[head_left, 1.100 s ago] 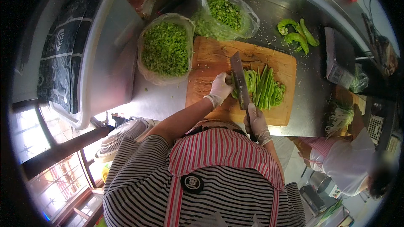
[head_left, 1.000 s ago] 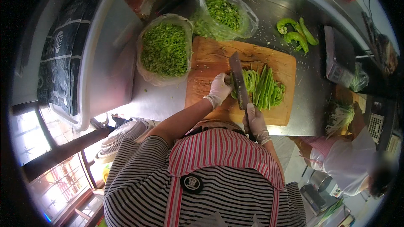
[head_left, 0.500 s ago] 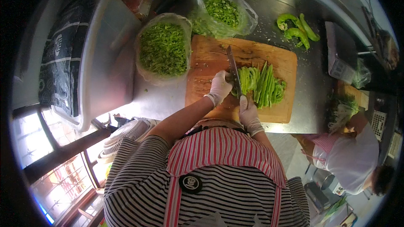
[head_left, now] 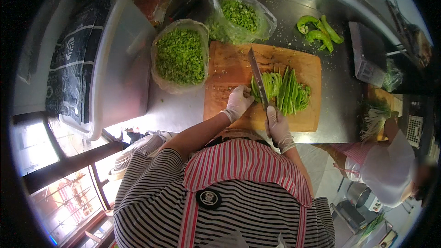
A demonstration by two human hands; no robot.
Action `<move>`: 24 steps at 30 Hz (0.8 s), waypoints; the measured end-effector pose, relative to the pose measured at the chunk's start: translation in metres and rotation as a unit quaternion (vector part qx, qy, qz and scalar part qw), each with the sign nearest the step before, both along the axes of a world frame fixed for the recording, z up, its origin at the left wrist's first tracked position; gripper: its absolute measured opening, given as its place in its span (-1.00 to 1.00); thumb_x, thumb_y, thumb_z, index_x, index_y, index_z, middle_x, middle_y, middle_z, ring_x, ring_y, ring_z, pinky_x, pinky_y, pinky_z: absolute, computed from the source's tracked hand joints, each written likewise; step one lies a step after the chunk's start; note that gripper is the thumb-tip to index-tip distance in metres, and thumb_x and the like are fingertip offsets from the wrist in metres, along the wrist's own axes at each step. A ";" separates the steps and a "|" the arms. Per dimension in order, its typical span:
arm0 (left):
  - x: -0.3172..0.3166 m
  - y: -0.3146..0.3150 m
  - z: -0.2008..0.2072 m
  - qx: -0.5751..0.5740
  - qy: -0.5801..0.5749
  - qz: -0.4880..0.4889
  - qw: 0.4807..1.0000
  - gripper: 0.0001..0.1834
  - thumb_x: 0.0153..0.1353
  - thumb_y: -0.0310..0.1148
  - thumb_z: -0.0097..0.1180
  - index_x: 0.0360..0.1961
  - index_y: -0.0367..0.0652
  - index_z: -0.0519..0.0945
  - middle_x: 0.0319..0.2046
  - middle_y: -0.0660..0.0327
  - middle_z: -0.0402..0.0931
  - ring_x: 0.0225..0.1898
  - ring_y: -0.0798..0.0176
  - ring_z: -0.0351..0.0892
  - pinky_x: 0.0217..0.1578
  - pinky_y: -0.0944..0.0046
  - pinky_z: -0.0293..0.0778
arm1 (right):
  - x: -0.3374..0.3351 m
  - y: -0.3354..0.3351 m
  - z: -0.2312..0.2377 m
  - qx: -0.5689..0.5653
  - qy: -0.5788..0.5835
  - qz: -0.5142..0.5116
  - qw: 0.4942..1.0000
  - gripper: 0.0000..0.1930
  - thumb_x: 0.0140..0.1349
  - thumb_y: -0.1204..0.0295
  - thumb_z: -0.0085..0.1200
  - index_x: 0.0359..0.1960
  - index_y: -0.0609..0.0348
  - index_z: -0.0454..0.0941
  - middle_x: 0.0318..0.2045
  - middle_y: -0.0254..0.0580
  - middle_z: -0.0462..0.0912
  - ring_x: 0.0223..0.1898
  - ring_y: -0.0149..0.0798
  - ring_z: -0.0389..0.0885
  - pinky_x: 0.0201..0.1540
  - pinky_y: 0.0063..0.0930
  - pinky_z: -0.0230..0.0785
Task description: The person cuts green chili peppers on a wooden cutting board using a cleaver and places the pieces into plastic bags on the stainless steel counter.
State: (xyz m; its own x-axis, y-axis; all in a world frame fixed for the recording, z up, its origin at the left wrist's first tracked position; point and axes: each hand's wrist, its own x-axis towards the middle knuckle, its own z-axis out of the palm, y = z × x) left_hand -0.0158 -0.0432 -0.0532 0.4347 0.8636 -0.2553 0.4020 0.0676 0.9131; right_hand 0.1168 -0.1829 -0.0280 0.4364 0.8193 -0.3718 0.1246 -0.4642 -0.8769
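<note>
Pepper strips [head_left: 288, 93] beyond right hand [head_left: 279, 126]

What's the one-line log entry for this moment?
right hand: holds knife | left hand: beside sliced peppers on board | chopped greens: in bags

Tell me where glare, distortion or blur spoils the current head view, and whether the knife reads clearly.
Head view: windows at left wash out to white, and the steel counter glares near them; head view: fisheye bending curves the scene's edges, with dark corners; head view: the co-worker's head is blurred; head view: the knife shows a readable outline.
</note>
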 end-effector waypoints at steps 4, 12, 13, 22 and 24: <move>0.005 0.004 -0.013 -0.008 0.038 0.002 0.999 -0.72 0.06 -0.48 0.31 -0.21 -0.33 0.53 -0.39 0.05 0.59 -0.33 0.13 0.60 -0.27 0.22 0.50 | -0.010 0.001 0.045 -0.038 0.078 -0.001 0.996 -0.49 0.42 -0.12 -0.09 -0.13 0.14 0.46 -0.73 -0.43 0.32 -0.78 -0.47 0.23 -0.72 -0.52 0.08; 0.011 -0.002 -0.087 0.022 0.057 0.046 0.997 -0.76 0.09 -0.52 0.22 -0.20 -0.28 0.51 -0.40 0.04 0.58 -0.37 0.16 0.56 -0.28 0.18 0.48 | -0.001 -0.003 0.033 -0.063 0.070 0.027 0.995 -0.51 0.43 -0.07 -0.07 -0.07 0.18 0.50 -0.66 -0.42 0.39 -0.68 -0.50 0.29 -0.61 -0.55 0.15; 0.011 -0.004 -0.088 0.025 0.009 0.040 0.999 -0.76 0.09 -0.52 0.21 -0.19 -0.28 0.51 -0.39 0.03 0.58 -0.36 0.14 0.56 -0.28 0.17 0.48 | -0.004 -0.008 0.021 -0.052 0.032 0.032 0.998 -0.50 0.44 -0.06 -0.07 -0.04 0.19 0.51 -0.65 -0.42 0.40 -0.66 -0.50 0.30 -0.59 -0.55 0.17; 0.010 0.002 -0.005 0.004 0.076 0.014 0.997 -0.69 0.10 -0.48 0.19 -0.12 -0.27 0.46 -0.31 -0.07 0.58 -0.25 -0.10 0.60 -0.21 0.10 0.47 | -0.010 -0.009 0.026 -0.058 0.061 -0.006 0.996 -0.49 0.44 -0.01 -0.05 0.04 0.24 0.53 -0.62 -0.42 0.42 -0.61 -0.51 0.31 -0.54 -0.52 0.18; 0.008 0.003 -0.004 0.034 0.094 0.009 0.995 -0.68 0.09 -0.48 0.19 -0.12 -0.28 0.44 -0.34 -0.07 0.58 -0.27 -0.09 0.60 -0.23 0.09 0.48 | -0.012 -0.006 0.034 -0.083 0.131 -0.033 0.987 -0.50 0.44 -0.02 -0.05 0.04 0.21 0.53 -0.62 -0.43 0.40 -0.62 -0.51 0.30 -0.55 -0.52 0.16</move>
State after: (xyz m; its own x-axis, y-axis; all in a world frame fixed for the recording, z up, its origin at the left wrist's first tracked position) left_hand -0.0077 -0.0405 -0.0573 0.3693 0.8892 -0.2702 0.5647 0.0163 0.8252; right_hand 0.1048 -0.1893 0.0059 0.3573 0.7107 -0.6060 -0.1312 -0.6042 -0.7860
